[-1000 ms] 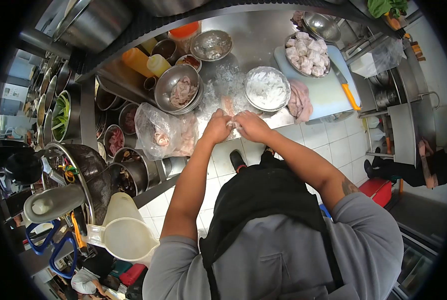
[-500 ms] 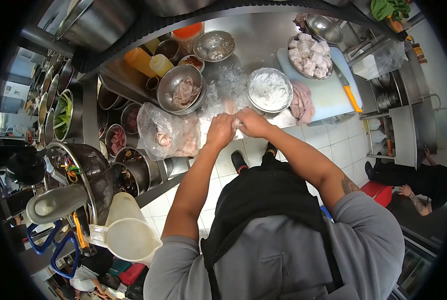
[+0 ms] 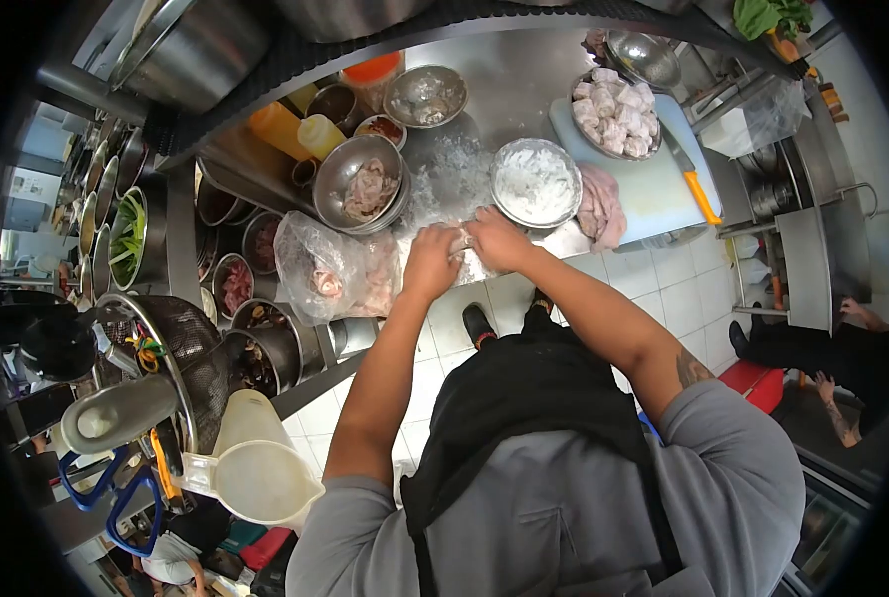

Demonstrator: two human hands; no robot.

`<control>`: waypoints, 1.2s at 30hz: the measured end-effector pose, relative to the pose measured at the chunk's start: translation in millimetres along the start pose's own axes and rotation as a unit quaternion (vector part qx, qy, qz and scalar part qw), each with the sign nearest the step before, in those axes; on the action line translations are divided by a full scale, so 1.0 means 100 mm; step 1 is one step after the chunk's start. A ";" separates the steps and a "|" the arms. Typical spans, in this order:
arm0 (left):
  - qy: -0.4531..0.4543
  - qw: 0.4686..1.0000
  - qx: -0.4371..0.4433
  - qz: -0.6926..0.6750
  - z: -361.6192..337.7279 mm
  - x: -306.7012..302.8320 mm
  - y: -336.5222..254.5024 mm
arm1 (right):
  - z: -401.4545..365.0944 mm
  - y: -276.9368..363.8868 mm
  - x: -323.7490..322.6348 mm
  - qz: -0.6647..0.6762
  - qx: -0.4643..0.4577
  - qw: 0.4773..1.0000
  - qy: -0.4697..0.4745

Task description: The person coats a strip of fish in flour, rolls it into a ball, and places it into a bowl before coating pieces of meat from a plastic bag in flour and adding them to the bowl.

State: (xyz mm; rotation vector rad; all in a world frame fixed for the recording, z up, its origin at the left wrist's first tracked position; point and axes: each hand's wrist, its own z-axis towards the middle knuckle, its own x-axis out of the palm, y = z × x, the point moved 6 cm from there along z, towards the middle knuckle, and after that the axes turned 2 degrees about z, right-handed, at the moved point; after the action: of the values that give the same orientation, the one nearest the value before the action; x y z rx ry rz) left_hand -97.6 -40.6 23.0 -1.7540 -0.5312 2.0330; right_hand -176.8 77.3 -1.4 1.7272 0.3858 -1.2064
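At the front edge of the steel counter (image 3: 509, 75), my left hand (image 3: 432, 263) and my right hand (image 3: 498, 241) are close together. Both have their fingers closed on a small pale piece of raw meat (image 3: 461, 240), mostly hidden by the fingers. A bowl of white flour (image 3: 536, 184) stands just beyond my right hand, with a crumpled pinkish cloth (image 3: 599, 207) beside it. To the left of my left hand lies a clear plastic bag (image 3: 317, 267) with raw meat. Behind that bag, a steel bowl (image 3: 337, 179) holds more raw meat strips.
Floured pieces fill a bowl (image 3: 615, 117) on the white cutting board (image 3: 653, 204), where an orange-handled knife (image 3: 701, 189) lies. A floury steel bowl (image 3: 426, 97) stands at the back. A plastic jug (image 3: 265, 483) is at lower left. Another person's arm (image 3: 838, 410) shows at right.
My hands have moved slightly apart, the right one shifting a little up toward the flour bowl. The meat stays between them.
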 end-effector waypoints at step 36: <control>0.002 0.573 -0.149 -0.806 0.13 -0.45 -0.37 | -0.13 0.93 -1.54 0.182 -0.153 0.965 -0.114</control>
State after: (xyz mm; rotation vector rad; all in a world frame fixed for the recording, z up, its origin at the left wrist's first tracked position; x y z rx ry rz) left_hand -102.9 -34.0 82.3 -0.5480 -1.6700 0.5208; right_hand -176.1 81.7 179.1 1.3078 0.1006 -1.0018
